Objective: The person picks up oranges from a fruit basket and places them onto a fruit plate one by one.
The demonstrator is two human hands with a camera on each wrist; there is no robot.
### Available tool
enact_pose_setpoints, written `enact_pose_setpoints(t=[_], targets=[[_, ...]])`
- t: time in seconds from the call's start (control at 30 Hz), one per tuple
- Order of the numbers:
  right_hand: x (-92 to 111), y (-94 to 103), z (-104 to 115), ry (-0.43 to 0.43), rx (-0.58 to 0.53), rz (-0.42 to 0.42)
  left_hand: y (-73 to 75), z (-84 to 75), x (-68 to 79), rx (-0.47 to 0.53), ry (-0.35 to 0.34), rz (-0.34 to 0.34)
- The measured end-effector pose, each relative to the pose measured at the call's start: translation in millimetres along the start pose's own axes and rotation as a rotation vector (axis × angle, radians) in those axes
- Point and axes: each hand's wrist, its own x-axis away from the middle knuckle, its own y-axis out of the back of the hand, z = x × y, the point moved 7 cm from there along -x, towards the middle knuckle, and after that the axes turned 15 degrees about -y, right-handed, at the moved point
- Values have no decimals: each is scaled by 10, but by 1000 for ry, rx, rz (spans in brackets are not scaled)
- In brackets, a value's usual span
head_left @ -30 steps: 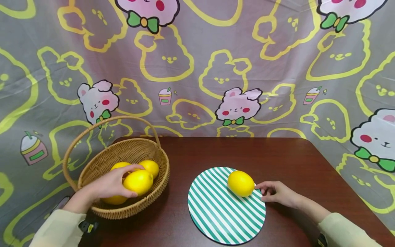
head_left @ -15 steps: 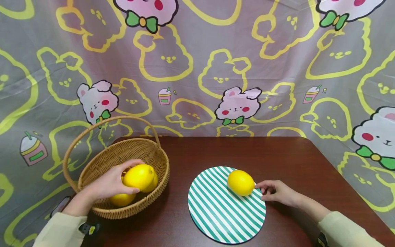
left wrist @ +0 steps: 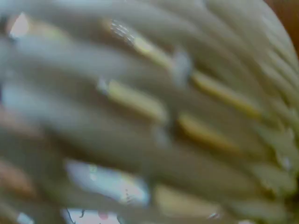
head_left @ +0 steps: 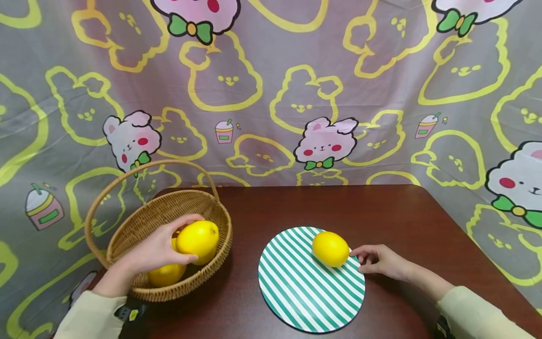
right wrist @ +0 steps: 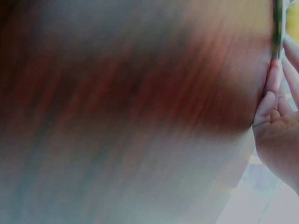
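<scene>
On the left stands a wicker basket with yellow lemons. My left hand reaches over its near left side and grips one lemon between thumb and fingers, above the others. Another lemon lies low in the basket, and one more is partly hidden under the held one. Blurred basket weave fills the left wrist view. A single lemon rests near the upper right of a round green-and-white striped plate. Beside that lemon, my right hand holds the plate's right rim with thumb and fingertips.
The basket's tall arched handle rises above its left and back. A dark brown table carries everything. Behind and beside it hangs a patterned cloth with cartoon rabbits.
My left hand has lifted its lemon slightly and moved it a little to the right, over the other lemons. My right hand, the plate and its lemon have stayed in place.
</scene>
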Motion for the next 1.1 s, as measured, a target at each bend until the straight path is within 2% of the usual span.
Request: enact_pose_setpoints(t=[0.33,0.67,0.87,1.1], targets=[[-9,20,27,-2,19,-9,-59,-234,-172,31,-71,-14],[-1,4,-8,-1,9,2,-79,-410,-242,72,-74,-8],[1,-7,-3,-11,13,1,-103,-540,-309,107,-100,0],[7,-12,8,3,5,2,-202,-679,-438,146,-144,14]])
